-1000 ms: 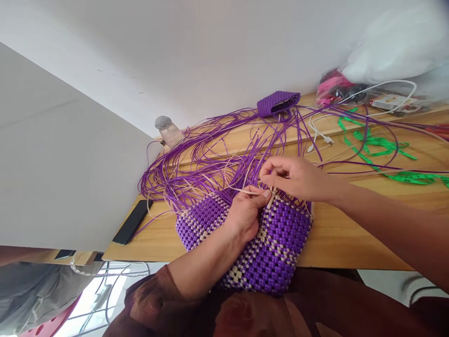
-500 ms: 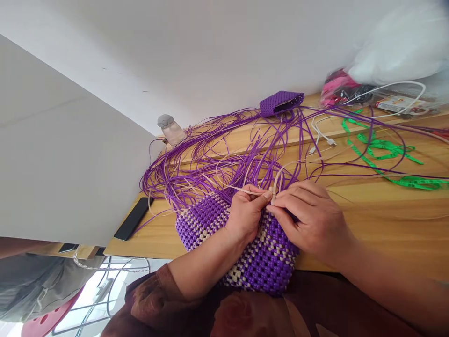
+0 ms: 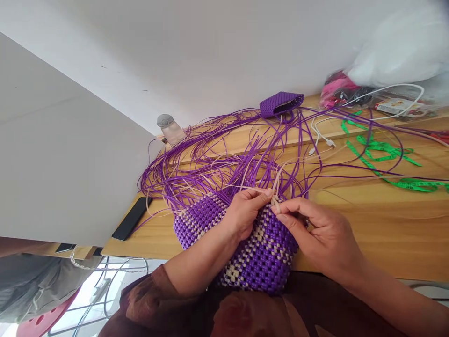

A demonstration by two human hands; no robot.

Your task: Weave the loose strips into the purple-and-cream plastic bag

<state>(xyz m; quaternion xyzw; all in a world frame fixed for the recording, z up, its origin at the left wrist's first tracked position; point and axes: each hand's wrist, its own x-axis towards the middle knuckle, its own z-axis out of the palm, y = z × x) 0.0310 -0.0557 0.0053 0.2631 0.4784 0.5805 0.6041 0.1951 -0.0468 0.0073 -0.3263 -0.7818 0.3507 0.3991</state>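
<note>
A woven basket [image 3: 259, 260] of purple and cream plastic cord lies tilted at the table's front edge, against my body. Long loose purple cords [image 3: 242, 164] fan out from its upper rim. At that rim my left hand [image 3: 250, 206] pinches a cream cord [image 3: 245, 187] between thumb and forefinger, its forearm lying across the basket. Just to the right, my right hand [image 3: 315, 229] has thumb and forefinger closed on a cream strand [image 3: 276, 206] where strands cross. The exact knot is partly covered by fingertips.
A small purple woven pouch [image 3: 280, 104], a grey-capped bottle [image 3: 170, 129] and a black phone [image 3: 131, 219] lie around the cords. White cables [image 3: 321, 138], a green measuring tape [image 3: 382, 152] and plastic bags [image 3: 396, 56] are at the right. Another person's clothing [image 3: 42, 281] shows lower left.
My right hand has moved slightly down and right, drawing the cream strand, with its fingers now less bunched over the rim. My left hand stays pinched in nearly the same spot.
</note>
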